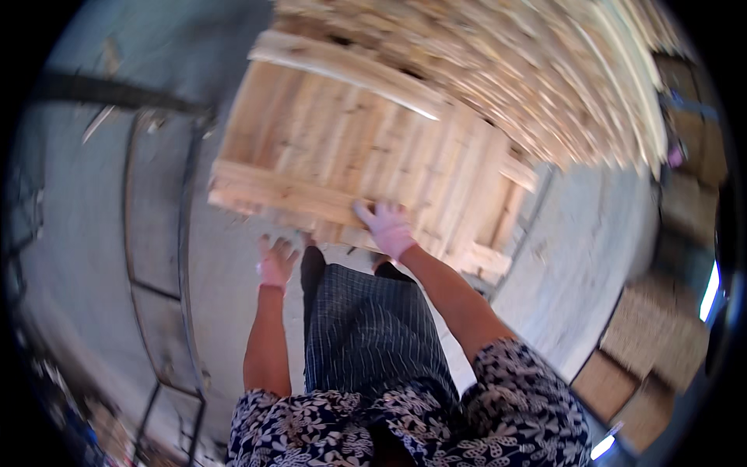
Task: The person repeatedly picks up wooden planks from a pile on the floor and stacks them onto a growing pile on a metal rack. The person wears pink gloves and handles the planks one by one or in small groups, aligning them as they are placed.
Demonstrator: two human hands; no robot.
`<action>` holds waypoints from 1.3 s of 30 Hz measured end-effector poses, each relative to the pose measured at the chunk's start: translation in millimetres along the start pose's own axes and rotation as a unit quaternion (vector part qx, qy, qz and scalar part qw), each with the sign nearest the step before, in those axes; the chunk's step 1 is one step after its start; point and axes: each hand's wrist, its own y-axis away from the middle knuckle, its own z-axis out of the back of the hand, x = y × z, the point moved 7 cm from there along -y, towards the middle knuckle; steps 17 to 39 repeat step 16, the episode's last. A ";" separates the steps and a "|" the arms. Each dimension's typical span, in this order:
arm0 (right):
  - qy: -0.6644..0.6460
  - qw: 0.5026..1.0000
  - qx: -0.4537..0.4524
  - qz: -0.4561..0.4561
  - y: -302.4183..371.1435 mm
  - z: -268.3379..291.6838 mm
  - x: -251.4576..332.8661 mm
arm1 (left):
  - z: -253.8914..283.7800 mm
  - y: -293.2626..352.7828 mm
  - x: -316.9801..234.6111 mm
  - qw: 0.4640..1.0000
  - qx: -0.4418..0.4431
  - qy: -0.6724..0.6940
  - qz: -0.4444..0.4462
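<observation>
A pale wooden pallet (350, 148) made of slats and cross battens lies in front of me, tilted in the view. My right hand (387, 226), in a pink glove, rests flat on the pallet's near edge with fingers spread. My left hand (275, 261), also gloved pink, hangs just below the pallet's near edge with fingers apart, holding nothing. The picture is blurred by motion. My striped skirt (366, 327) and floral sleeves fill the lower middle.
A tall heap of loose wooden slats (560, 78) rises behind and right of the pallet. A dark metal frame (156, 233) lies on the grey concrete floor at left. Brown boxes or boards (661, 342) stand at the right edge.
</observation>
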 end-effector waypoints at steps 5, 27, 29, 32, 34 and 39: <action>0.085 0.991 0.051 -0.095 37.9 59.1 -6.7 | 21.9 81.8 10.2 0.971 -0.153 0.027 0.182; -0.483 0.789 -0.038 -0.377 307.5 -35.3 23.9 | 80.1 114.3 -70.5 0.941 -0.176 -0.204 0.203; -0.483 0.789 -0.038 -0.377 307.5 -35.3 23.9 | 80.1 114.3 -70.5 0.941 -0.176 -0.204 0.203; -0.483 0.789 -0.038 -0.377 307.5 -35.3 23.9 | 80.1 114.3 -70.5 0.941 -0.176 -0.204 0.203; -0.483 0.789 -0.038 -0.377 307.5 -35.3 23.9 | 80.1 114.3 -70.5 0.941 -0.176 -0.204 0.203; -0.483 0.789 -0.038 -0.377 307.5 -35.3 23.9 | 80.1 114.3 -70.5 0.941 -0.176 -0.204 0.203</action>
